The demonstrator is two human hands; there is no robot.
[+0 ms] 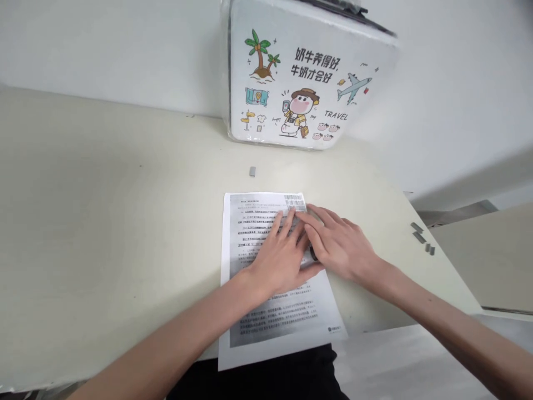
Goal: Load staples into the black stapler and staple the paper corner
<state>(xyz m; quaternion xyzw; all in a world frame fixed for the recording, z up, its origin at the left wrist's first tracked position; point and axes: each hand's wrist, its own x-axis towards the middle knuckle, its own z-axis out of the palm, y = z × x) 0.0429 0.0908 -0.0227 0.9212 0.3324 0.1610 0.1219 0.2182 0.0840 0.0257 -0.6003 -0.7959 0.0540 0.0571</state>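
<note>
A printed sheet of paper (278, 333) lies on the table, its lower edge reaching past the table's front edge. My left hand (281, 255) rests flat on the sheet with fingers spread, its fingertips near the upper right. Close against it, my right hand (339, 241) bends over the sheet's right edge, index finger reaching toward the left fingertips. A small black object (313, 254) shows between the two hands, under the right palm; most of it is hidden, so I cannot tell its kind.
A white case with cartoon prints (287, 72), wrapped in clear plastic, stands at the back against the wall. One small grey strip piece (252, 171) lies beyond the sheet. Several more grey strip pieces (418, 237) lie near the right edge of the table (104, 222).
</note>
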